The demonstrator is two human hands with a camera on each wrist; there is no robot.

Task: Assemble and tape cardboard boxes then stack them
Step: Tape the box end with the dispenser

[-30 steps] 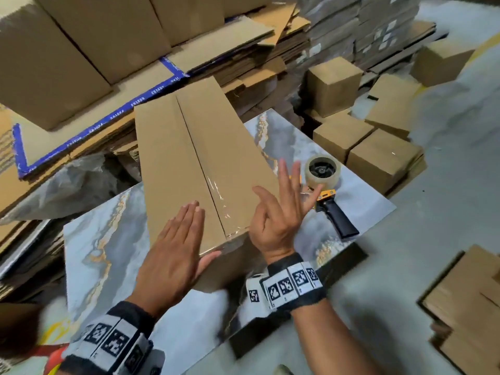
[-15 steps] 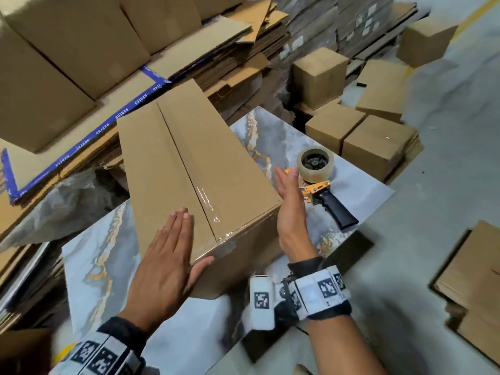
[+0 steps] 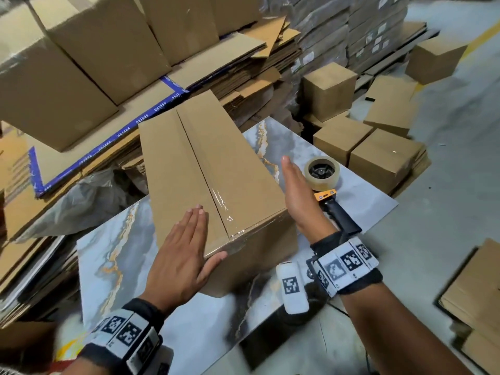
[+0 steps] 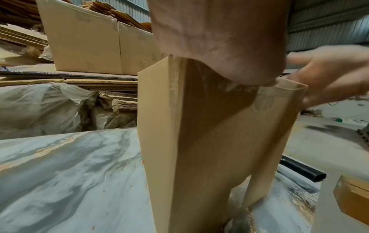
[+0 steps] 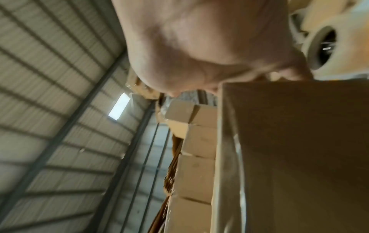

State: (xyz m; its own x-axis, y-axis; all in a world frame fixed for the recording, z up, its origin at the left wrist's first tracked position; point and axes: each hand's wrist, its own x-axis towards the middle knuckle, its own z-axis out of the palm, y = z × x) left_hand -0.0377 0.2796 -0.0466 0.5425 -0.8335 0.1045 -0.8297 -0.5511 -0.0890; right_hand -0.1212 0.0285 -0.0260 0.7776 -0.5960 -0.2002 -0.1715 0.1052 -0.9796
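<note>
Pressing flat, your left hand [image 3: 180,253] rests on the taped box [image 3: 216,169] on the counter [image 3: 108,255]; your right hand [image 3: 297,196], fingers straight, flanks its side. Blue-bordered cardboard [image 3: 151,115] lettering is unreadable.

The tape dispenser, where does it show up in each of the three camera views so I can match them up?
Head: the tape dispenser lies on the marbled table, just right of the right hand.
Left wrist: only its black handle shows, at the right edge behind the box.
Right wrist: the roll is blurred at top right.
Shared landmark: the long cardboard box, between both hands.
</note>
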